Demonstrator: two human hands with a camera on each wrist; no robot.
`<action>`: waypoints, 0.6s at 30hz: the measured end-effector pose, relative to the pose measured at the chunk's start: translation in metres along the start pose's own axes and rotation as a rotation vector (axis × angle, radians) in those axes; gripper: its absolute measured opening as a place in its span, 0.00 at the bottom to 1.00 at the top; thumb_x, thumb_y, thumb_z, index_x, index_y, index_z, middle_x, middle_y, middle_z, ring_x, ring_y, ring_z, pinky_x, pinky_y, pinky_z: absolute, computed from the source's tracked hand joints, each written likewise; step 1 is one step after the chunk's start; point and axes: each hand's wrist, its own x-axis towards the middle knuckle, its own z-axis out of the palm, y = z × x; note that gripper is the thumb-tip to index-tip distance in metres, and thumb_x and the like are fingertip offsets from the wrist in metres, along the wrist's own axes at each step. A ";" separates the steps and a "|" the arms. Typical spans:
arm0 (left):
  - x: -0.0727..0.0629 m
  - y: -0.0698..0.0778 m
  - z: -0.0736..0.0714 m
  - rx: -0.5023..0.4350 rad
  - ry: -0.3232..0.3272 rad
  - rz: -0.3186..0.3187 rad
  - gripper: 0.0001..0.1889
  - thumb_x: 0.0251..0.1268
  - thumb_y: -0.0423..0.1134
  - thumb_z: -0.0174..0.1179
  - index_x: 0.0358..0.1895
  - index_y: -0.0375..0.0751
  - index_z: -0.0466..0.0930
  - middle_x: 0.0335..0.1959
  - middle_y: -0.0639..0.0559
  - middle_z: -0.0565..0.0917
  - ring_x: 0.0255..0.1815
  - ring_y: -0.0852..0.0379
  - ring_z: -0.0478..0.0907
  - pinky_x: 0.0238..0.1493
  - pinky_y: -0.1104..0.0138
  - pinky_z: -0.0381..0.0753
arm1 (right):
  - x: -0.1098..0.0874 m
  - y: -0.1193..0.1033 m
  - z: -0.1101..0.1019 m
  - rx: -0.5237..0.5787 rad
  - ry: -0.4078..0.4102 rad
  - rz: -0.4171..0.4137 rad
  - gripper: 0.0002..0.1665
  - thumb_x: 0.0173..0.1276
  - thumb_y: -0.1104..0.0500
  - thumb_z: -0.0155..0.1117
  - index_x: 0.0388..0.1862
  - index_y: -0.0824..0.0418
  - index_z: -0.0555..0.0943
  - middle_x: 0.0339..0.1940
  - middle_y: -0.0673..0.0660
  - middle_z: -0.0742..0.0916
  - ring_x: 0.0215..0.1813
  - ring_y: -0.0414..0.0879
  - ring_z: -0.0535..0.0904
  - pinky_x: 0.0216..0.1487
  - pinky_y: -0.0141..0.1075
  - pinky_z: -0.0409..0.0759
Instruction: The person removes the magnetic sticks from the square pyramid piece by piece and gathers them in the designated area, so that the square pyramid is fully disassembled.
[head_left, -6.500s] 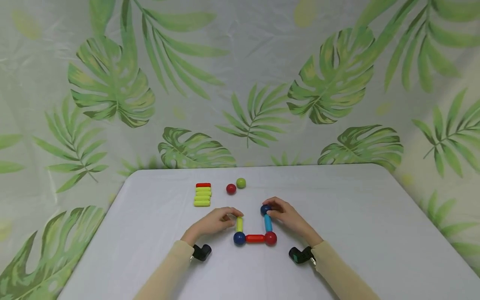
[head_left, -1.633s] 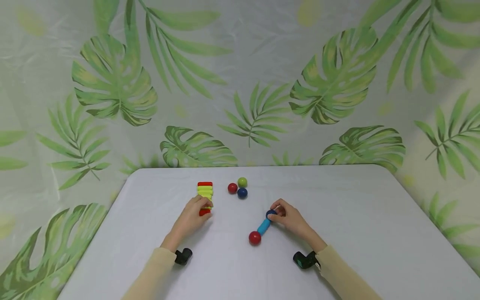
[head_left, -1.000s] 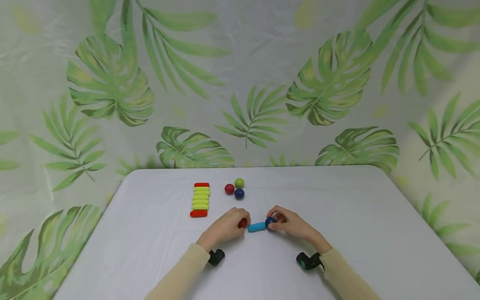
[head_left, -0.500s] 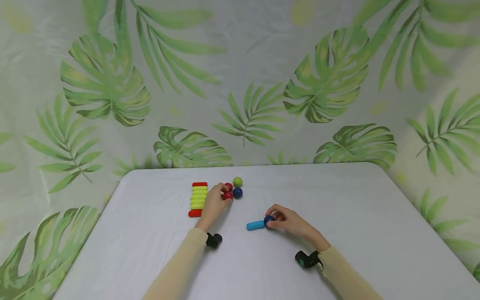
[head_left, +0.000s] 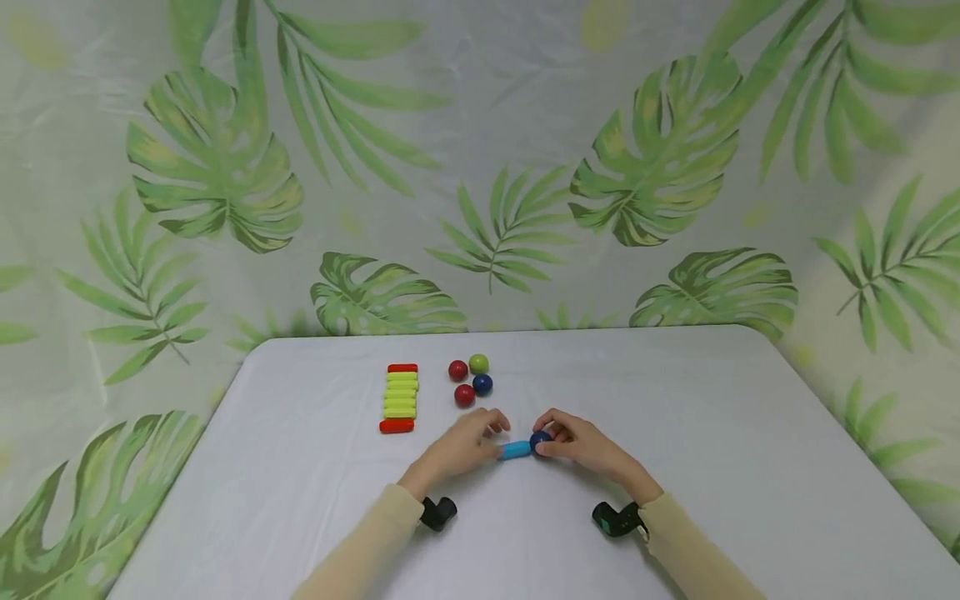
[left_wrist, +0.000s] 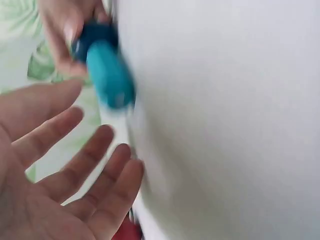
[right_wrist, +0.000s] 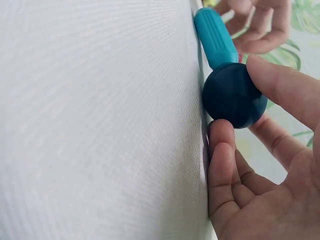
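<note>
A dark blue ball [right_wrist: 235, 95] is pinched between the thumb and fingers of my right hand [head_left: 581, 446]. From that ball a light blue rod [right_wrist: 216, 37] sticks out to the left, its free end bare in the left wrist view. My left hand [head_left: 465, 446] is beside that free end, fingers spread and holding nothing; in the left wrist view its fingertips are apart from the rod [left_wrist: 111, 75]. Behind the left hand, a red ball [head_left: 464, 395] lies close to another red ball [head_left: 458, 371], a second dark blue ball [head_left: 482, 384] and a green ball [head_left: 478, 363].
Left of the balls, several yellow rods [head_left: 401, 395] lie in a column, with a red rod [head_left: 402, 367] at the far end and another red rod [head_left: 397, 426] at the near end. All rest on a white-covered table [head_left: 675, 400] before a leaf-print curtain [head_left: 510, 125].
The joined balls and rods came apart, and the loose pieces joined the groups behind. Most recently my left hand set the red ball by the others and returned to the light blue rod.
</note>
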 end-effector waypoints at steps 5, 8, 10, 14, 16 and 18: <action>-0.001 0.014 0.017 0.130 -0.060 0.076 0.12 0.63 0.34 0.62 0.47 0.49 0.76 0.37 0.56 0.78 0.39 0.60 0.72 0.46 0.66 0.75 | 0.000 0.001 0.001 0.021 -0.002 -0.002 0.16 0.68 0.54 0.63 0.51 0.60 0.75 0.36 0.55 0.78 0.35 0.48 0.72 0.35 0.36 0.69; 0.000 0.017 0.021 0.145 -0.034 0.063 0.11 0.61 0.32 0.64 0.44 0.49 0.76 0.33 0.56 0.76 0.34 0.62 0.72 0.41 0.68 0.76 | 0.001 0.002 0.003 0.023 -0.003 0.010 0.16 0.68 0.54 0.63 0.51 0.59 0.75 0.36 0.55 0.78 0.36 0.48 0.71 0.35 0.37 0.69; 0.000 0.017 0.021 0.135 -0.036 0.051 0.11 0.60 0.32 0.64 0.43 0.49 0.77 0.32 0.56 0.76 0.33 0.62 0.72 0.39 0.69 0.75 | 0.001 0.002 0.003 0.020 -0.003 0.013 0.16 0.68 0.54 0.63 0.50 0.59 0.75 0.36 0.55 0.78 0.35 0.48 0.71 0.35 0.37 0.69; -0.005 0.011 0.016 0.045 -0.036 0.026 0.10 0.61 0.32 0.64 0.44 0.48 0.79 0.33 0.58 0.78 0.33 0.62 0.73 0.39 0.70 0.75 | 0.001 0.003 0.002 0.021 -0.003 0.015 0.16 0.67 0.53 0.64 0.50 0.59 0.76 0.36 0.55 0.78 0.36 0.49 0.71 0.35 0.38 0.70; -0.011 0.006 0.008 -0.016 -0.020 0.020 0.09 0.61 0.32 0.64 0.43 0.48 0.80 0.34 0.59 0.78 0.35 0.61 0.73 0.40 0.69 0.76 | 0.001 0.003 0.001 0.021 -0.002 0.011 0.17 0.67 0.53 0.64 0.50 0.59 0.76 0.36 0.55 0.78 0.36 0.48 0.71 0.35 0.37 0.70; -0.021 -0.002 -0.003 -0.054 0.011 0.017 0.09 0.60 0.31 0.64 0.42 0.46 0.80 0.34 0.59 0.79 0.36 0.60 0.74 0.42 0.68 0.76 | 0.000 0.004 -0.001 0.019 0.003 0.003 0.17 0.68 0.54 0.63 0.50 0.60 0.76 0.37 0.55 0.78 0.36 0.48 0.71 0.35 0.36 0.70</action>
